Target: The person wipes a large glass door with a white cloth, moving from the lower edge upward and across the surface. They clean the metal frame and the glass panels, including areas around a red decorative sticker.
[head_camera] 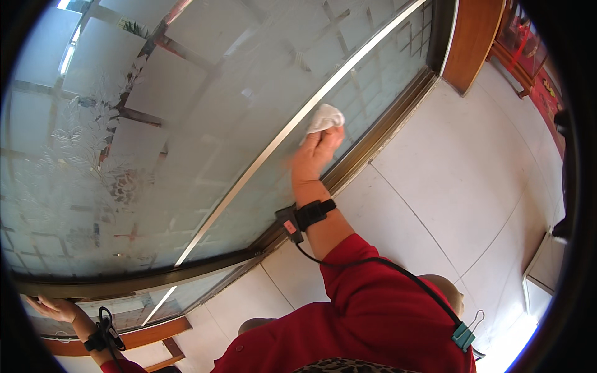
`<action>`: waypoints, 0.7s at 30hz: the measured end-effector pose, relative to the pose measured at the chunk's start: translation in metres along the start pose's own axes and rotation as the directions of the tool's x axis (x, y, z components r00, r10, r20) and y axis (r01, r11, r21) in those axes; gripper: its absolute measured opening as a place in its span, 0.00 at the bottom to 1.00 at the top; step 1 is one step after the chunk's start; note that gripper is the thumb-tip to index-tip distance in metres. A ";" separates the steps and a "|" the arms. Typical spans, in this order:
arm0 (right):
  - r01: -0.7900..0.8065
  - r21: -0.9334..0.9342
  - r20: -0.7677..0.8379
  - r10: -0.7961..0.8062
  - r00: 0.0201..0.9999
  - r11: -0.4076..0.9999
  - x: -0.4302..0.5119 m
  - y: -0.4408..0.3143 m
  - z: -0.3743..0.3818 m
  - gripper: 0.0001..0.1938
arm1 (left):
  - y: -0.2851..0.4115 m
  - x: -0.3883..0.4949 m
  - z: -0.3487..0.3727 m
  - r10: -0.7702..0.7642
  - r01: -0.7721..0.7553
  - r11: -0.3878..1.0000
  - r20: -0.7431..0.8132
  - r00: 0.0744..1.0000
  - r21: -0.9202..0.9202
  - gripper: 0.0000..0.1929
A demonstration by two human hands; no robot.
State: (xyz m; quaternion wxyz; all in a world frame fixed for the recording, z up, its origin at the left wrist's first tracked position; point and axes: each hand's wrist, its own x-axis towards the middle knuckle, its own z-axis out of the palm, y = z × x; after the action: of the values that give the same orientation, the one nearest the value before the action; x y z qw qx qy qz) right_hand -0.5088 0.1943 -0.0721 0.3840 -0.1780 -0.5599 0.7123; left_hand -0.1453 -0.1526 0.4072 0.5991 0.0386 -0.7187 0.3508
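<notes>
A bunched white cloth (pixel 326 117) is in my right hand (pixel 317 151), held against or just over the lower part of a frosted glass door panel (pixel 200 121), below its pale diagonal strip (pixel 275 142). Slight blur softens the hand. At the lower left, my left hand (pixel 53 308) rests by the dark metal edge of the door frame (pixel 116 282), its fingers spread a little and no object seen in it. Etched flowers and leaves and a lattice pattern mark the glass. Each wrist wears a black strap with a cabled device.
A metal door track (pixel 378 135) runs along the tiled floor (pixel 433 163). A wooden post (pixel 471 46) and a wooden cabinet with red items (pixel 520 46) stand at the upper right. A black cable is clipped to the red top by a binder clip (pixel 463 336).
</notes>
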 end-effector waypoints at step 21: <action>-0.506 -0.221 -0.258 0.451 0.855 0.833 0.078 0.133 -0.031 0.09 | 0.028 0.002 0.002 -0.018 0.016 0.997 -0.022 1.000 -0.069 0.28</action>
State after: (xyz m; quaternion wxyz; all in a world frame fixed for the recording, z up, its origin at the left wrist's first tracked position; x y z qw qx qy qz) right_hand -0.5834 0.2629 -0.1921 0.2164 -0.4346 -0.5521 0.6778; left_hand -0.1607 -0.1318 0.3955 0.6110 0.0202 -0.7232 0.3212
